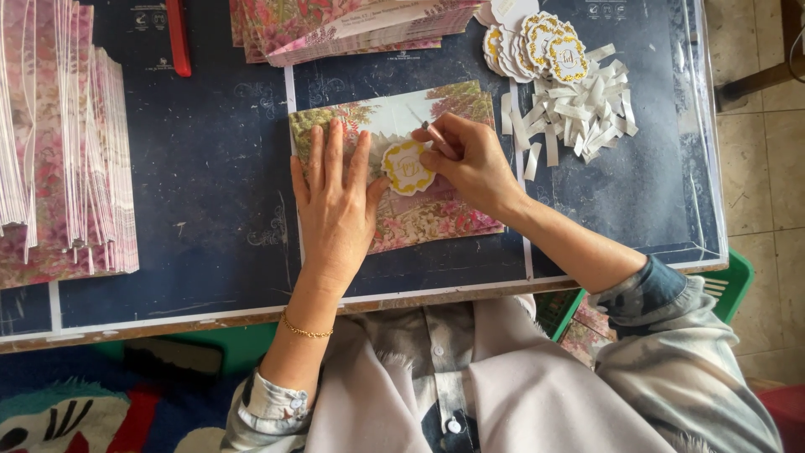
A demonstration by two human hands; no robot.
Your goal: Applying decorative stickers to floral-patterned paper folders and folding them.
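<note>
Scalloped white-and-gold sticker (407,167) sits on the floral envelope (436,214), mid-table, near the envelope's centre. Right hand (470,159) pinches the sticker's right edge, fingers curled tight; a thin strip pokes up from between the fingers. Left hand (335,197) lies flat and spread, palm down on the envelope's left half, thumb touching the sticker's left edge. Dark blue table (210,168) under it all. More stickers fanned (541,42) upper right, pile of white paper strips (574,113) just below them. Envelope stacks at left (63,151) and top (352,25).
</note>
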